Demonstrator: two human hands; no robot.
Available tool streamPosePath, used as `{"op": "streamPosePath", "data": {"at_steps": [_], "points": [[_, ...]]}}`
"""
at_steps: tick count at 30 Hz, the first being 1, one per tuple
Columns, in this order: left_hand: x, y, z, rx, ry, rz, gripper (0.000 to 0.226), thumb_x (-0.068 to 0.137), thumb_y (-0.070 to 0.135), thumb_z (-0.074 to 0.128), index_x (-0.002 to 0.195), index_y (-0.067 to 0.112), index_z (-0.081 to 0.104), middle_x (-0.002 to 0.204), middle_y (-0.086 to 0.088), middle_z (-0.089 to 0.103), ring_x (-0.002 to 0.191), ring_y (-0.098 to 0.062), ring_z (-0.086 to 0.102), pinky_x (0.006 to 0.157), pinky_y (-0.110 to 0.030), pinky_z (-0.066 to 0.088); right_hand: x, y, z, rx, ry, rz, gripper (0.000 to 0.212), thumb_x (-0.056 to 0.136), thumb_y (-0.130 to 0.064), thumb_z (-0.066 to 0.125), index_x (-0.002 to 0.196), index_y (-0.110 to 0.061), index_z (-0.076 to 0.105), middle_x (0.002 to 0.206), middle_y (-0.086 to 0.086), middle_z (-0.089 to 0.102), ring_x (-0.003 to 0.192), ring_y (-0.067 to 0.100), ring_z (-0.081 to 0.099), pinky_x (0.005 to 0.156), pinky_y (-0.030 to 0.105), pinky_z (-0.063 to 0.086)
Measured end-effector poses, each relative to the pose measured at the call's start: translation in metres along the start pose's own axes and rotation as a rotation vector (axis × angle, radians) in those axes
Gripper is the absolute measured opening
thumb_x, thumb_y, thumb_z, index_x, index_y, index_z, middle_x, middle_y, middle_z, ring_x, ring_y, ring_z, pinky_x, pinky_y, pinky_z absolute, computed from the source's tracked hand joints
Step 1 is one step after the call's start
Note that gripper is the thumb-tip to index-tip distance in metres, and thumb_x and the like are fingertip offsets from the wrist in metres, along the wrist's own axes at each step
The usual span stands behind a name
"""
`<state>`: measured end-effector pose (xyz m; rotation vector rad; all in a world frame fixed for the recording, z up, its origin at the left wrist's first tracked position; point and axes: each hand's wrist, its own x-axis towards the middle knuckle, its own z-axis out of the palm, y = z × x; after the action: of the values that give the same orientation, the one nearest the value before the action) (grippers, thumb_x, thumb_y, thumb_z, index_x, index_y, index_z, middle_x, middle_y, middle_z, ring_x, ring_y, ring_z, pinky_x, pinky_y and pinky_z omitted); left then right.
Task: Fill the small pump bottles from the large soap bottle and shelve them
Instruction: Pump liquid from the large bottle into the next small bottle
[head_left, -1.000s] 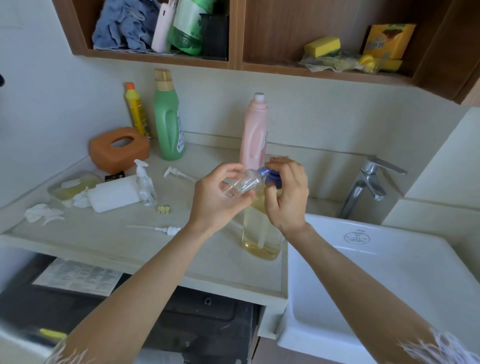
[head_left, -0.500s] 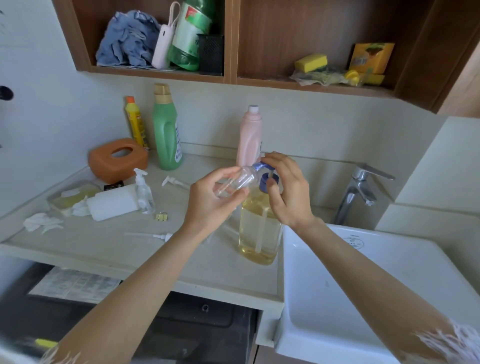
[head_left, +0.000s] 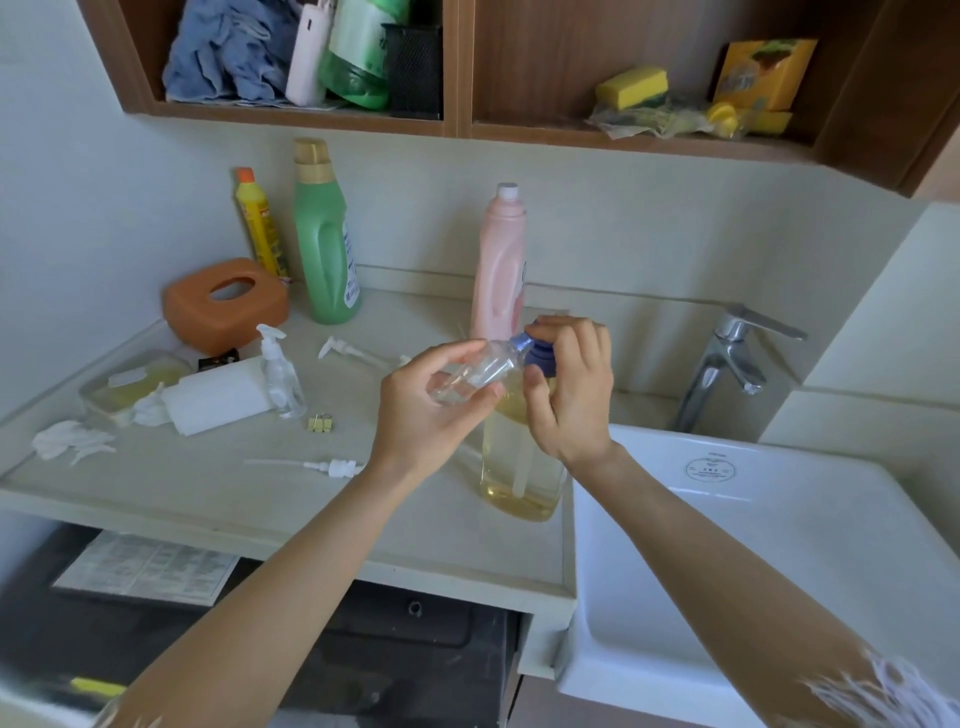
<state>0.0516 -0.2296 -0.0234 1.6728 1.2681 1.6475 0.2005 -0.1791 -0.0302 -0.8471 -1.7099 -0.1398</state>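
— Pale stone made up the worktop (head_left: 197, 483), with a white sink (head_left: 779, 545) set at its right end and a chrome tap (head_left: 727, 364) behind that. What were the hands doing?

— Left hand (head_left: 426, 415) held a small clear bottle (head_left: 472, 371), tipped nearly on its side, thumb and fingers curled round it. Its open neck met the blue pump head (head_left: 537, 356) of the large soap bottle (head_left: 519, 457) (amber liquid, standing at the worktop's right edge, just beside the sink).

— And the other grip?

— Right hand (head_left: 569, 395) was curled over that pump head, fingertips on top, thumb at its side.

— Any other small bottles?

— One small pump bottle (head_left: 280, 374) stood upright near a white roll (head_left: 218, 395). Two loose pump tops lay flat: one (head_left: 353, 353) further back, one (head_left: 322, 466) nearer the front edge.

— Behind them?

— Pink (head_left: 498, 265), green (head_left: 324, 239) and yellow (head_left: 260, 223) bottles against the wall, beside an orange holder (head_left: 223, 304). A wooden shelf (head_left: 457, 124) hung above.
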Motion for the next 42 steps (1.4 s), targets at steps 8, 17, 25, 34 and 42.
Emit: {"op": "streamPosePath", "data": {"at_steps": [8,17,25,34,42], "points": [[0.004,0.010,-0.002,0.051,-0.007,-0.014,0.045,0.070,0.011,0.079,0.110,0.028,0.065,0.102,0.013,0.066,0.088,-0.012,0.067,0.077,-0.026,0.054,0.015,-0.007,-0.016,0.042,-0.089,0.006,0.036,0.087,-0.023,0.039,0.102,-0.001,0.063,0.106,0.010,0.061,0.095,0.025,0.050,0.089,0.018,0.031],[0.000,0.006,0.001,-0.023,0.017,0.003,0.045,0.076,0.010,0.080,0.117,0.020,0.065,0.109,0.011,0.068,0.095,0.001,0.065,0.083,-0.021,0.053,0.007,-0.002,-0.015,0.061,-0.104,-0.054,0.044,0.089,-0.023,0.042,0.120,0.004,0.058,0.126,0.019,0.053,0.121,0.032,0.047,0.105,0.030,0.035],[-0.003,-0.007,0.002,-0.100,0.003,0.012,0.050,0.075,0.005,0.080,0.117,0.022,0.062,0.111,0.015,0.066,0.099,0.005,0.065,0.077,-0.009,0.049,0.000,0.001,0.001,0.025,0.016,-0.042,0.034,0.085,-0.017,0.042,0.102,0.003,0.064,0.107,0.015,0.061,0.106,0.026,0.051,0.093,0.034,0.040],[-0.001,-0.008,0.000,-0.083,-0.012,0.006,0.047,0.074,0.012,0.082,0.115,0.028,0.064,0.108,0.020,0.068,0.100,0.000,0.066,0.079,-0.012,0.049,0.001,-0.011,-0.003,-0.004,-0.021,0.022,0.035,0.079,-0.012,0.041,0.101,0.003,0.064,0.107,0.015,0.061,0.101,0.031,0.052,0.093,0.024,0.034],[0.008,-0.002,-0.005,-0.079,-0.023,0.021,0.044,0.074,0.014,0.082,0.114,0.015,0.066,0.110,0.006,0.070,0.096,0.003,0.066,0.076,-0.010,0.048,0.013,-0.010,-0.017,0.035,-0.090,0.004,0.041,0.088,-0.017,0.039,0.114,0.005,0.062,0.120,0.017,0.058,0.115,0.032,0.052,0.102,0.019,0.033]]}}
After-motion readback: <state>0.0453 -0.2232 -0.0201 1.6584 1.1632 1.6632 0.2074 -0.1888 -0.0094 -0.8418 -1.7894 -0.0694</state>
